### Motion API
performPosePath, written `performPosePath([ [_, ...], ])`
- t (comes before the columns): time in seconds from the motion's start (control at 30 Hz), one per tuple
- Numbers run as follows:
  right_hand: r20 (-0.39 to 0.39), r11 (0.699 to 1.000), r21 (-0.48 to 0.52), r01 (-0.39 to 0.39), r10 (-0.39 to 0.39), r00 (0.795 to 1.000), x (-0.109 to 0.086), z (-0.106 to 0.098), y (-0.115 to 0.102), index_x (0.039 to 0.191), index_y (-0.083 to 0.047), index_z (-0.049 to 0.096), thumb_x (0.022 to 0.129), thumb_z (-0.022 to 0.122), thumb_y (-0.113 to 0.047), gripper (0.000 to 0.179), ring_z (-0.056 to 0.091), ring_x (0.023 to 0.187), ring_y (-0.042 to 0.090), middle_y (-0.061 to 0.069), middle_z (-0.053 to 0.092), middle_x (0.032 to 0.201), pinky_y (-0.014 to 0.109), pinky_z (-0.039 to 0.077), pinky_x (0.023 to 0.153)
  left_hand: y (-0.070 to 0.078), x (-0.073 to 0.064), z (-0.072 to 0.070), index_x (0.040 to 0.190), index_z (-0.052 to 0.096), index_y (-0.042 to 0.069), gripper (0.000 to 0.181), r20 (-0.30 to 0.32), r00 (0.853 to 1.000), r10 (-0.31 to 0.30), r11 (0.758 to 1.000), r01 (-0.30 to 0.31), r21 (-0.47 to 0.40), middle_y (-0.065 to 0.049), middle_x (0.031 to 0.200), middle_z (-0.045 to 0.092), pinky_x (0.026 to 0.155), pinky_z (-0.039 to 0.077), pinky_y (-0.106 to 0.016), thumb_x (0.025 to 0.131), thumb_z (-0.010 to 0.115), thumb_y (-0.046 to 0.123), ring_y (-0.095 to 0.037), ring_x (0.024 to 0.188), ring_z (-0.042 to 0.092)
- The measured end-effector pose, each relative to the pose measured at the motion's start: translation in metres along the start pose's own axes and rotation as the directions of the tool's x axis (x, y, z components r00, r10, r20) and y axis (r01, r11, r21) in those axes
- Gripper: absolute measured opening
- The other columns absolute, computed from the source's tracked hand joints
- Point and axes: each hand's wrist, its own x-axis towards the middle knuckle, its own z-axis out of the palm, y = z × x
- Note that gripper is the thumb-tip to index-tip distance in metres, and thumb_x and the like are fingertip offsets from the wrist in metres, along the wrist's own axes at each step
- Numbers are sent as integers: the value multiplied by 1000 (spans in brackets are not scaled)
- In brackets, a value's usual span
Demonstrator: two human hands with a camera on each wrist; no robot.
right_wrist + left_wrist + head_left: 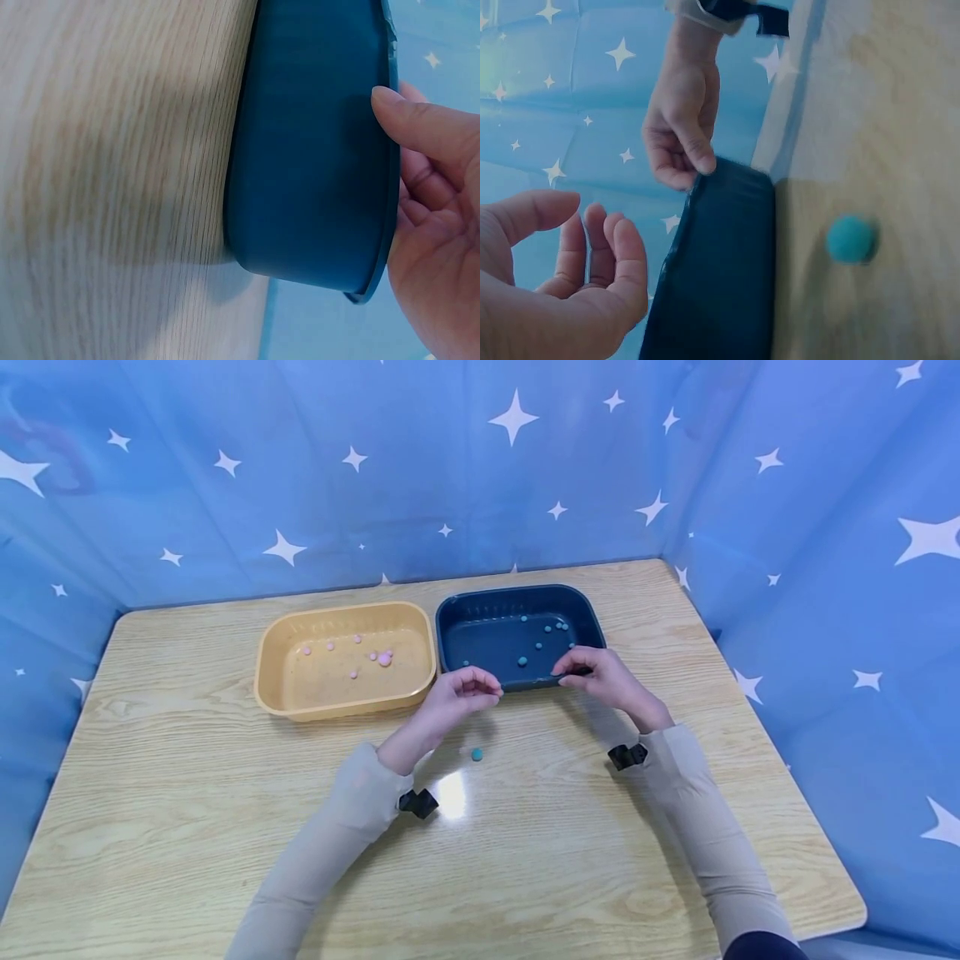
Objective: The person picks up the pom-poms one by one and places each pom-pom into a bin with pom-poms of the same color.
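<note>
My right hand (603, 677) is at the near right rim of a dark blue plastic bin (480, 602). In the right wrist view its thumb (397, 109) lies over the outer side of the rim and the fingers curl behind it, pinching the edge. Small teal balls (522, 661) are scattered inside this bin. My left hand (461, 692) hovers by the bin's near left edge, fingers loosely bent. The left wrist view shows a gap between its thumb and fingers, with nothing held. One teal ball (852, 240) lies on the table in front of the bin.
To the left stands a yellow-orange bin (270, 693) with several small pink balls (384, 659). Both bins sit side by side toward the back of a wooden table (187, 827). A blue curtain (420, 460) with white stars hangs behind and around it.
</note>
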Motion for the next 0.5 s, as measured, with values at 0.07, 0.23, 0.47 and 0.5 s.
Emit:
performPosePath([
  [0.07, 2, 1000, -3, -6, 6, 1000, 0, 0, -1, 88, 1, 68, 76, 67, 12, 17, 56, 76, 14, 10, 65, 84, 15, 45, 68, -4, -1, 0, 97, 60, -2, 14, 17, 999, -31, 999, 32, -10, -2, 91, 64, 82, 49, -24, 84, 59, -8, -16, 89, 61],
  [0.23, 6, 1000, -13, 3, -3, 1000, 0, 0, -1, 88, 1, 68, 76, 67, 13, 17, 56, 76, 12, 10, 65, 85, 16, 45, 68, -15, -4, 0, 100, 59, -6, 18, 49, 997, -62, 998, 61, 24, -5, 92, 65, 82, 50, -26, 83, 59, -10, -15, 88, 61],
  [0.47, 6, 1000, -5, 1, -1, 1000, 0, -1, -1, 88, 1, 68, 76, 68, 12, 17, 56, 76, 13, 10, 65, 85, 16, 45, 68, -30, -6, -2, 108, 54, -11, 29, 69, 995, -71, 994, 65, 87, -15, 99, 62, 80, 49, -23, 79, 57, -16, -15, 87, 58],
  [0.5, 4, 1000, -4, 2, -2, 1000, 0, 0, 0, 88, 1, 68, 76, 68, 12, 17, 56, 76, 14, 10, 65, 85, 16, 45, 68, -32, -6, -2, 109, 53, -11, 30, 73, 995, -73, 993, 65, 97, -18, 101, 62, 80, 49, -23, 79, 56, -16, -17, 89, 58],
])
